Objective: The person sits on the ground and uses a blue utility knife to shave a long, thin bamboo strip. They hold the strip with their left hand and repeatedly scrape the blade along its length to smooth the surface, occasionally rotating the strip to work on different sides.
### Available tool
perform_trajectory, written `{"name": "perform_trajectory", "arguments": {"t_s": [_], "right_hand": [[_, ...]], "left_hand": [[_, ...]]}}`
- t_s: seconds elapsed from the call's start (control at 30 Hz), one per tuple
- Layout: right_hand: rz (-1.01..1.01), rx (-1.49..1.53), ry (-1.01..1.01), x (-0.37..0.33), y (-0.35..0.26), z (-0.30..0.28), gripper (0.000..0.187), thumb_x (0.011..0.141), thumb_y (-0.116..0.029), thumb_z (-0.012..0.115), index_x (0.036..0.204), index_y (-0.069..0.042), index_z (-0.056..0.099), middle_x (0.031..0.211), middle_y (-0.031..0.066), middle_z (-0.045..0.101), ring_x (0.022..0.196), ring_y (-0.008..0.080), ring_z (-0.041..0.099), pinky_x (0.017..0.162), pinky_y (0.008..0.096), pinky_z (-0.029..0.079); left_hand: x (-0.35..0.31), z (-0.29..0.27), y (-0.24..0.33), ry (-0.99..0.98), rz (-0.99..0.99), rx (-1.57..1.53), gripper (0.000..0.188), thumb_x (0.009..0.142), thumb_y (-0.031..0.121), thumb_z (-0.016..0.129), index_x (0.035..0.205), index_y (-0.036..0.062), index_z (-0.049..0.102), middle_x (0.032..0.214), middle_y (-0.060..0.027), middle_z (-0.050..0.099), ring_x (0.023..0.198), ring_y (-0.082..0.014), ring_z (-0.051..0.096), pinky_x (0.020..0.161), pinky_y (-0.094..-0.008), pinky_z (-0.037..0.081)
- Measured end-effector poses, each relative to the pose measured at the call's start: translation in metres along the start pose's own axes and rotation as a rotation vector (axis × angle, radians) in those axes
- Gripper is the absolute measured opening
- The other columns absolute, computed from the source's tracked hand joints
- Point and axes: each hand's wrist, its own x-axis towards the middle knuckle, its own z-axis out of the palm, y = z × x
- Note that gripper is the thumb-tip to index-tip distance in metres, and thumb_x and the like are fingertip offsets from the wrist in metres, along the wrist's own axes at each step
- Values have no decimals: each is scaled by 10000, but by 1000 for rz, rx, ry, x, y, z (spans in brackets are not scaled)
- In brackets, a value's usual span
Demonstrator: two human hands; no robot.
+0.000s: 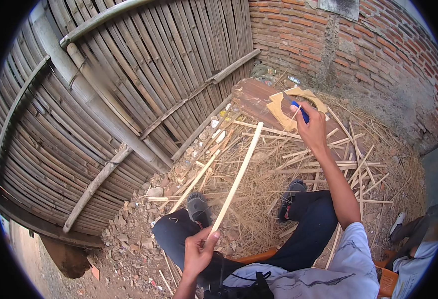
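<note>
My left hand (199, 250) pinches the lower end of a long, flat, pale bamboo strip (242, 174). The strip slants up and away from my left knee, and its far end is in the air or over the straw; I cannot tell which. My right hand (312, 127), farther off, is closed around a knife with a blue handle (304, 114). Its dark blade (286, 100) points up and left, over a tan sheet with a round hole (277, 107). A short thin pale stick (295, 112) shows by the right fingers. The knife and the strip are apart.
Beneath the tan sheet lies a brown wooden board (251, 94). Several cut strips (346, 164) are strewn over straw (244, 209). A bamboo slat wall (144, 65) rises at left, a brick wall (298, 35) behind. Another person's leg (409, 228) is at the right edge.
</note>
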Motion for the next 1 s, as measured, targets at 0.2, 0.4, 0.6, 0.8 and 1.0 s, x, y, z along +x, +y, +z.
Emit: {"name": "perform_trajectory", "arguments": {"t_s": [0.2,0.4,0.6,0.8,1.0], "right_hand": [[12,23,-163,-15,-12,3,342,982,-350,781,1150,-55,739,764,118,694,687,287,685,659,418,504],[-191,-29,-132,-32,-7,18,506,913,-302,856,1313,-66,658,885,104,737,782,274,732,752,425,556],[222,735,-475,-37,-24,13,382,1015,-312,787,1224,1,721,980,103,794,850,129,730,822,355,562],[296,847,-561,-49,-48,12,325,1032,-282,760,1164,15,751,942,81,800,872,111,717,895,318,516],[355,911,-552,-52,-52,8,286,1030,-276,763,1128,-7,770,925,74,801,876,107,712,867,304,495]], "left_hand": [[16,-8,-7,165,116,226,297,1020,141,770,1268,-23,769,734,-84,680,696,-62,550,640,-282,479],[26,9,16,229,222,279,308,1019,129,758,1290,-16,761,831,-151,749,694,-127,640,673,-313,521],[32,19,17,182,306,270,304,1001,109,772,1278,-15,768,848,-175,748,697,-172,681,673,-330,527],[33,22,19,67,283,323,337,985,74,785,1304,-30,756,929,-109,780,768,-109,709,677,-276,549],[45,28,28,54,323,258,452,950,164,842,1352,-7,725,1096,-212,783,824,-267,757,761,-365,589]]}}
